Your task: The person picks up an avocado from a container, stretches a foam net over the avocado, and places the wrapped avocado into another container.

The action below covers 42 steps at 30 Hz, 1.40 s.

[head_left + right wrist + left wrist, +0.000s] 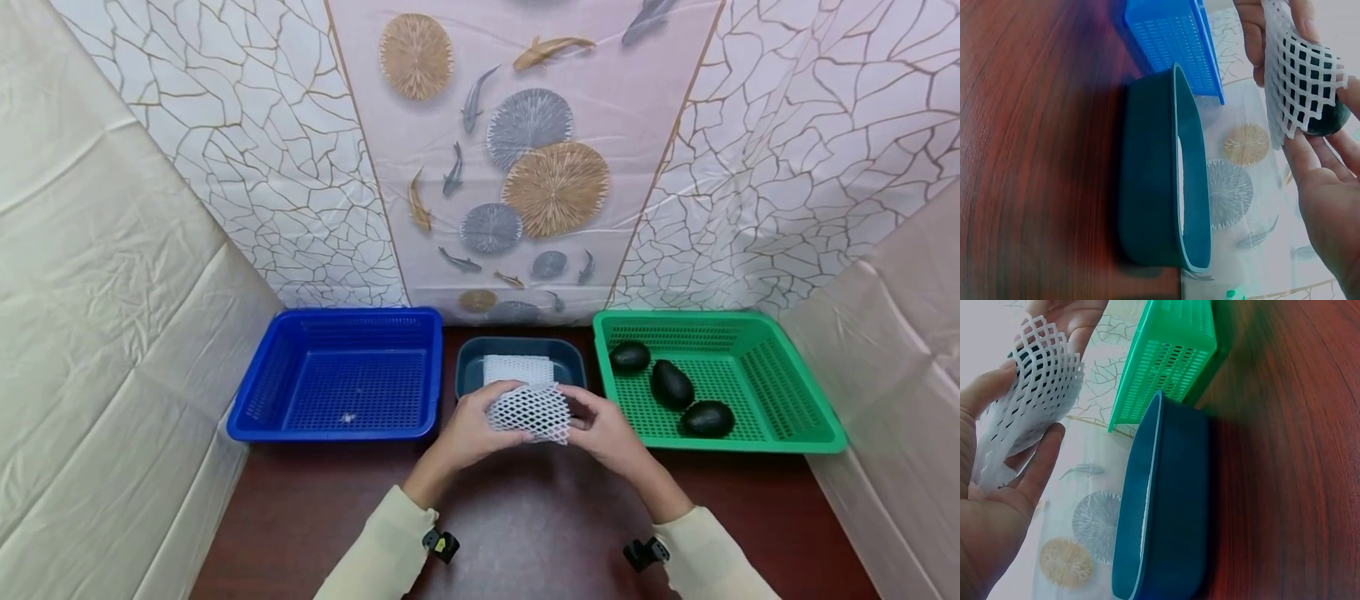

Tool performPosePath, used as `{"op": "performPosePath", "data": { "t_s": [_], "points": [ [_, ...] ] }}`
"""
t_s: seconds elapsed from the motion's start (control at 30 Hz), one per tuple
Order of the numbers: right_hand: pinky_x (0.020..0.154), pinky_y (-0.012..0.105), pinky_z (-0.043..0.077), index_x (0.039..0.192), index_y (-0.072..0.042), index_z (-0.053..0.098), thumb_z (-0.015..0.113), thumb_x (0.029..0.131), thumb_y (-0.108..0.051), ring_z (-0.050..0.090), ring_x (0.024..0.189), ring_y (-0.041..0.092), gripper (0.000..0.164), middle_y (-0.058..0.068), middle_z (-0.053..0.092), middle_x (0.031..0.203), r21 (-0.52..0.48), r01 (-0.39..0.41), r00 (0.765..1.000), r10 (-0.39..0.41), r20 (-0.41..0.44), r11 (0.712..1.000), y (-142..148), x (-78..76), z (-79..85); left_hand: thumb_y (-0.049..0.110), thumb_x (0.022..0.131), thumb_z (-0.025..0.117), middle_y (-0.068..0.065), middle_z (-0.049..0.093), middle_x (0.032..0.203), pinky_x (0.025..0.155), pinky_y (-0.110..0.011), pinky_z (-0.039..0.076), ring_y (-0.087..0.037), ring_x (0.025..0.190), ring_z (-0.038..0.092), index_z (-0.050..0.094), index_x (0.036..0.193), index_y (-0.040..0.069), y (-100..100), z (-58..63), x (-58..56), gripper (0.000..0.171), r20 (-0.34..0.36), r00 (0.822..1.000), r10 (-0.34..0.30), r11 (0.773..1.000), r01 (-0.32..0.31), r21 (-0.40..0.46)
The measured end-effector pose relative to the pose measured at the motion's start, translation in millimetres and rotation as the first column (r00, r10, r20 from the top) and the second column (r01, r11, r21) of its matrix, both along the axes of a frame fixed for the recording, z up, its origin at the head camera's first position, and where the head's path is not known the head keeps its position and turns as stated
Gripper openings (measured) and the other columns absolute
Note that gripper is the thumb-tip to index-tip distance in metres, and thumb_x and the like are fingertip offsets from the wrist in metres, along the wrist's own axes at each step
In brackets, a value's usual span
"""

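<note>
My left hand grips a white foam net sleeve between thumb and fingers, above the front edge of a dark teal tray. A dark avocado sits partly inside the sleeve, its rounded end poking out of the mouth in the right wrist view. My right hand holds that end with its fingertips, close to the sleeve's rim. Through the mesh the avocado's dark skin shows, while the sleeve covers the rest of it. More white foam net lies in the tray.
To the right, a green basket contains three avocados. A blue basket stands on the left with a small pale scrap inside. Patterned cloth hangs behind the reddish-brown table, with padded walls at both sides.
</note>
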State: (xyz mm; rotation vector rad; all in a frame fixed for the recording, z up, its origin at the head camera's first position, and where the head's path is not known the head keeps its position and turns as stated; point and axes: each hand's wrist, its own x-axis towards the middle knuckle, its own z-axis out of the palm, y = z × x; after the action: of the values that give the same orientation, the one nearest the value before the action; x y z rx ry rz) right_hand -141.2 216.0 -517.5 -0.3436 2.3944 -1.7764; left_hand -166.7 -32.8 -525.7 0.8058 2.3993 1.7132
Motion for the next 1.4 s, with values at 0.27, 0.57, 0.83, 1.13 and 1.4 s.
{"op": "performPosePath", "data": {
  "t_s": [0.27, 0.57, 0.83, 1.13, 1.4],
  "points": [
    [0.09, 0.023, 0.057, 0.147, 0.004, 0.05, 0.072, 0.093, -0.002, 0.064, 0.115, 0.015, 0.058, 0.028, 0.056, 0.141, -0.071, -0.023, 0.999, 0.021, -0.031, 0.997, -6, -7.7, -4.0, 0.031, 0.079, 0.091, 0.003, 0.062, 0.137, 0.1, -0.038, 0.051, -0.017, 0.118, 0.059, 0.061, 0.14, 0.025, -2, 3.1, -3.5, 0.068, -0.118, 0.991, 0.056, 0.996, -0.064, -0.058],
    [0.086, 0.023, 0.058, 0.146, 0.006, 0.048, 0.066, 0.089, 0.011, 0.062, 0.119, 0.02, 0.06, 0.031, 0.05, 0.143, -0.114, 0.049, 0.998, -0.054, -0.04, 0.992, -7, -4.0, -4.4, 0.023, 0.08, 0.091, -0.002, 0.064, 0.127, 0.103, -0.04, 0.053, -0.02, 0.119, 0.062, 0.07, 0.123, 0.013, -3, 0.3, 1.3, 0.049, -0.376, 0.907, 0.187, 0.981, -0.19, 0.031],
    [0.089, 0.022, 0.056, 0.145, 0.003, 0.05, 0.069, 0.09, 0.007, 0.058, 0.125, 0.035, 0.058, 0.027, 0.052, 0.145, -0.077, 0.076, 0.997, -0.077, -0.021, 0.994, -6, 0.4, -1.8, 0.022, 0.084, 0.087, 0.002, 0.068, 0.128, 0.103, -0.037, 0.052, -0.017, 0.12, 0.062, 0.071, 0.125, 0.019, -4, 0.3, 2.5, 0.044, -0.233, 0.96, 0.153, 0.986, -0.133, 0.098],
    [0.089, 0.019, 0.055, 0.148, 0.006, 0.048, 0.072, 0.092, 0.004, 0.061, 0.114, 0.001, 0.061, 0.03, 0.052, 0.146, -0.124, 0.038, 0.999, -0.041, -0.017, 0.992, -8, -1.5, -0.7, 0.027, 0.082, 0.089, 0.009, 0.066, 0.133, 0.1, -0.036, 0.052, -0.014, 0.119, 0.061, 0.067, 0.132, 0.027, -2, 6.5, 3.6, 0.054, -0.161, 0.98, 0.113, 0.993, -0.106, 0.052],
    [0.088, 0.016, 0.054, 0.146, 0.007, 0.05, 0.073, 0.09, 0.004, 0.061, 0.111, 0.004, 0.06, 0.029, 0.054, 0.145, -0.097, 0.039, 0.999, -0.04, -0.013, 0.995, -12, -2.8, -2.5, 0.03, 0.082, 0.089, 0.008, 0.062, 0.137, 0.101, -0.038, 0.051, -0.015, 0.121, 0.059, 0.063, 0.136, 0.03, 0, 5.0, 3.3, 0.059, -0.108, 0.991, 0.077, 0.997, -0.077, 0.006]
  ]
}}
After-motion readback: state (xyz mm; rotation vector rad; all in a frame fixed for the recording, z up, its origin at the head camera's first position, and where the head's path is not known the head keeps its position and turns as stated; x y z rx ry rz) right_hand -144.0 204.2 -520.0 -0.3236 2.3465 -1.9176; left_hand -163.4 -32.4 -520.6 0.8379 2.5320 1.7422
